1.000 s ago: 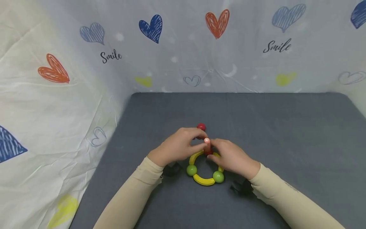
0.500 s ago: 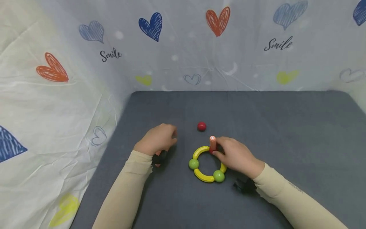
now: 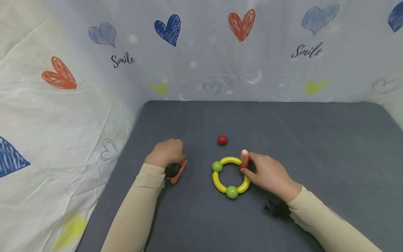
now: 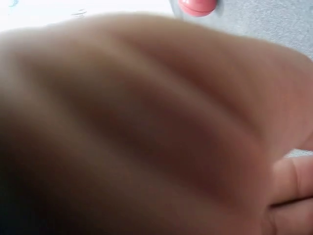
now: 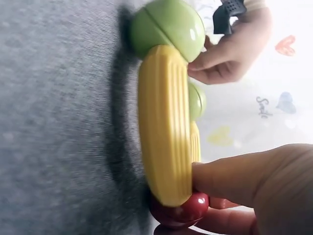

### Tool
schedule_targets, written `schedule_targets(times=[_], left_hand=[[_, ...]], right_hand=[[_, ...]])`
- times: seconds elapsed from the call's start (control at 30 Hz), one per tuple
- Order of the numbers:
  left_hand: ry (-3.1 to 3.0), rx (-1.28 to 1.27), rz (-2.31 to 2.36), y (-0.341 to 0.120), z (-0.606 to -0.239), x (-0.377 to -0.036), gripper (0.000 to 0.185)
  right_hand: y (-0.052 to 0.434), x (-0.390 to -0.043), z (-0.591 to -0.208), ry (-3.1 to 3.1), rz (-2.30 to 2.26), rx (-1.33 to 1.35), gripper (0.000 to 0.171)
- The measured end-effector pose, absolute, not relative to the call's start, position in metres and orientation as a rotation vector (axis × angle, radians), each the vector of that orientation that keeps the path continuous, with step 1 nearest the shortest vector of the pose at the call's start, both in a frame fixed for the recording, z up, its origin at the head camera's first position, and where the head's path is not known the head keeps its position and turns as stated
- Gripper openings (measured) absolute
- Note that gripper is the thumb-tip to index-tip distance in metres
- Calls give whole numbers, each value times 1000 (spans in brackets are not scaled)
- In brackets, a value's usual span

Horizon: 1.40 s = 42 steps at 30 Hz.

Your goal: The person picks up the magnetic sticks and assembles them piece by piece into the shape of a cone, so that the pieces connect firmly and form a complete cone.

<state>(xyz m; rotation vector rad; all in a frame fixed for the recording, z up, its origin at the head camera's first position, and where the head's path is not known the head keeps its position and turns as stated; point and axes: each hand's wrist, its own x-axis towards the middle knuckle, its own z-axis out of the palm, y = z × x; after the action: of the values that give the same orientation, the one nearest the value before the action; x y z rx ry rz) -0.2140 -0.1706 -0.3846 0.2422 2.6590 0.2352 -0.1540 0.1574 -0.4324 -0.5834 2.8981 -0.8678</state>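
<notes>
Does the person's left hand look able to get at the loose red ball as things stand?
Probably yes: in the head view nothing stands between the left hand and the loose red ball, and the yellow-and-green ring lies nearer the person. Whether that hand already holds something is hidden.

Head cam: above and behind left hand (image 3: 167, 152) and right hand (image 3: 270, 171), faces forward-down, farthest; gets tabletop (image 3: 315, 157) plus cloth (image 3: 270, 63) beyond them. Left wrist cam: right against left hand, blurry, shares red ball (image 3: 222, 140) with head. Right wrist cam: low, rolled sideways, close on ring (image 5: 164, 125) at right hand, faces across to left hand; ring shared with head.
</notes>
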Motion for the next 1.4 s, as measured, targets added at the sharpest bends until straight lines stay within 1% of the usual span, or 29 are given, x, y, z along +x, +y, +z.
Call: schedule_targets(times=[0.27, 0.4, 0.53, 0.6, 0.67, 0.77, 0.87, 1.0, 1.2, 1.4], left_hand=[[2627, 207, 272, -169, -388, -217, 39], [2726, 221, 286, -169, -388, -218, 39], [2969, 374, 300, -163, -388, -218, 29], [3078, 471, 353, -158, -386, -216, 21], [3143, 558, 486, -150, -385, -213, 15], [3111, 667, 825, -136, -385, -207, 8], [2970, 812, 1152, -123, -389, -203, 8], [2826, 949, 1347, -111, -392, -198, 7], [2713, 1107, 1421, -99, -394, -190, 9], [2713, 1275, 1317, -92, -400, -189, 5]], right_hand=[[164, -143, -435, 2947, -803, -531, 23], [164, -139, -435, 2950, -789, -529, 24], [163, -135, -435, 2931, -798, -534, 25], [162, -134, -434, 2925, -800, -539, 26], [160, -133, -434, 2919, -805, -545, 25], [158, -131, -435, 2921, -813, -554, 24], [156, -128, -436, 2923, -822, -565, 25], [153, -125, -438, 2924, -823, -599, 26], [151, -123, -439, 2922, -830, -662, 28], [150, -121, -442, 2900, -881, -687, 31]])
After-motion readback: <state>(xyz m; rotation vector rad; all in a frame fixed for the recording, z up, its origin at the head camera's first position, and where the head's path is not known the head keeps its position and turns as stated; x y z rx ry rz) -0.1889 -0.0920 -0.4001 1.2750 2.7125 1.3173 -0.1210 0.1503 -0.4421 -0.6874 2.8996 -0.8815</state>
